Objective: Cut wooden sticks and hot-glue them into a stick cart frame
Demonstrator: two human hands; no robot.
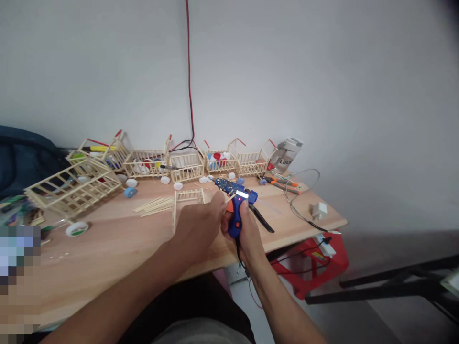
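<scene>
- Gripping the blue glue gun (237, 210) in a closed fist, the right hand (241, 229) holds it just above the tabletop (118, 239), nozzle aimed toward the left hand.
- The left hand (199, 224) sits touching the gun's front, fingers curled; a thin stick tip (231, 197) shows at its fingertips, apparently pinched, though the grip itself is hidden.
- A small stick fence panel (188, 197) stands just beyond the left hand, with loose sticks (154, 205) lying to its left.
- A row of stick baskets (186, 165) lines the wall farther out; a larger stick frame (71, 188) lies well to the left.
- Orange-handled pliers (283, 184) rest beyond and right of the right hand.
- Doing this well likely means a small bead of glue, fingertips clear of the hot nozzle, and the stick held steady until it sets.
</scene>
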